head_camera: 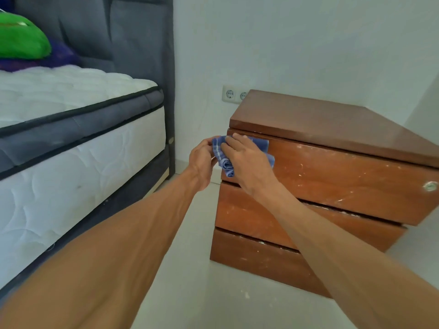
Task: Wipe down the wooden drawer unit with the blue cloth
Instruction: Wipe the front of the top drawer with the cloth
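Note:
The wooden drawer unit point(332, 176) stands on the floor against the white wall, with three drawer fronts marked by white scuffs. The blue cloth point(222, 160) lies against the left end of the top drawer front. My right hand point(247, 160) lies flat on the cloth with straight fingers, pressing it to the wood. My left hand point(202, 160) is at the unit's left corner and pinches the cloth's left edge between thumb and fingers.
A bed with a white mattress point(71, 148) and a grey headboard point(142, 43) fills the left side. A green cushion point(21, 39) lies on it. A double wall socket point(234, 93) sits behind the unit. Pale floor point(190, 269) runs between bed and unit.

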